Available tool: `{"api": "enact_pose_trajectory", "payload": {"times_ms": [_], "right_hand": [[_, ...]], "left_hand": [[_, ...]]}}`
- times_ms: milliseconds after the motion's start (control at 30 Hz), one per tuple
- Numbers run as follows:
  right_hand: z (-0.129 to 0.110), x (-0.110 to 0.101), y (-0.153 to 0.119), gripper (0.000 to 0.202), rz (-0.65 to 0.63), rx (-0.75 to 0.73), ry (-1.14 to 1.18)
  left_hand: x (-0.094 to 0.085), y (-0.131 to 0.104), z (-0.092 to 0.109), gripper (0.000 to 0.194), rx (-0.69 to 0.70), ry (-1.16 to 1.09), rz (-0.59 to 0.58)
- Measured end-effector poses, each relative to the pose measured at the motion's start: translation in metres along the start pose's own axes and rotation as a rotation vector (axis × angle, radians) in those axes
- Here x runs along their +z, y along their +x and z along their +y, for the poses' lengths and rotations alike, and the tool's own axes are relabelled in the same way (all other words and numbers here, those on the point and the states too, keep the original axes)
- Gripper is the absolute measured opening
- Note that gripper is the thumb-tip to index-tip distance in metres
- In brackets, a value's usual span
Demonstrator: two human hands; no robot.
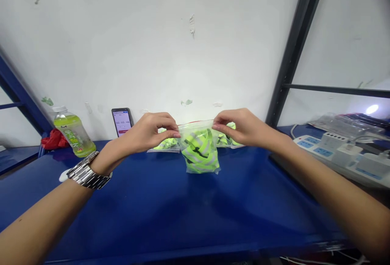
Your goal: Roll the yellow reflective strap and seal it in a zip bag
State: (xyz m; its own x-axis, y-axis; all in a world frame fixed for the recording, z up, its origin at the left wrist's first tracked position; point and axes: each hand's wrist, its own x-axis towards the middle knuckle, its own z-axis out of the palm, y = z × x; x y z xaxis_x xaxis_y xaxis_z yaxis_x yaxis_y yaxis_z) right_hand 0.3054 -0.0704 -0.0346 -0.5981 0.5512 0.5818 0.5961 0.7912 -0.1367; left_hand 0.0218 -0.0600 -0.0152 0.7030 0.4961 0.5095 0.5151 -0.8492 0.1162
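Both hands are pinching the top edge of a clear zip bag (199, 151), one at each corner. Left hand (149, 132) has thumb and fingertips closed tight on the bag's left end, and the right hand (240, 127) does the same on the right end, so the strip between them is pulled straight. That bag hangs from the fingers, stuffed with neon-yellow reflective bands (201, 155) with grey stripes, and its bottom looks to rest on the blue tabletop (170, 208), though I can't be sure it touches. It sits near the middle of the table, close to the white wall (152, 42).

Behind the hands, more filled bags (166, 145) of the same yellow stuff lie flat on the table, partly hidden by the fingers. A silver metal watch (88, 173) wraps the left wrist. Over on the left, a bottle of green drink (73, 133) stands tilted in the view, with a red scrap (55, 139) just beside it. A phone (122, 121) leans upright against the wall, showing a timer. Off to the right, white power strips (344, 153) lie beyond a dark shelf post (292, 50).
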Motion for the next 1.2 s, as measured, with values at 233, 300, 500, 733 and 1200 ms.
{"api": "enact_pose_trajectory", "payload": {"times_ms": [233, 300, 500, 733, 1200], "right_hand": [[-0.001, 0.004, -0.014, 0.02, -0.022, -0.074, -0.014], [0.0, 0.008, -0.018, 0.022, 0.012, -0.063, 0.042], [-0.002, 0.02, -0.023, 0.019, 0.19, 0.027, 0.036], [0.005, 0.036, -0.035, 0.021, 0.359, 0.128, 0.121], [0.009, 0.035, -0.031, 0.039, 0.33, 0.212, 0.282]], "left_hand": [[0.017, -0.008, -0.006, 0.021, -0.066, -0.148, 0.03], [0.02, -0.009, -0.006, 0.023, -0.077, -0.177, 0.044], [0.031, -0.009, -0.001, 0.017, -0.148, -0.195, 0.142], [0.034, -0.016, -0.003, 0.022, -0.29, -0.27, 0.232], [0.046, -0.008, -0.008, 0.023, -0.29, -0.457, 0.128]]}}
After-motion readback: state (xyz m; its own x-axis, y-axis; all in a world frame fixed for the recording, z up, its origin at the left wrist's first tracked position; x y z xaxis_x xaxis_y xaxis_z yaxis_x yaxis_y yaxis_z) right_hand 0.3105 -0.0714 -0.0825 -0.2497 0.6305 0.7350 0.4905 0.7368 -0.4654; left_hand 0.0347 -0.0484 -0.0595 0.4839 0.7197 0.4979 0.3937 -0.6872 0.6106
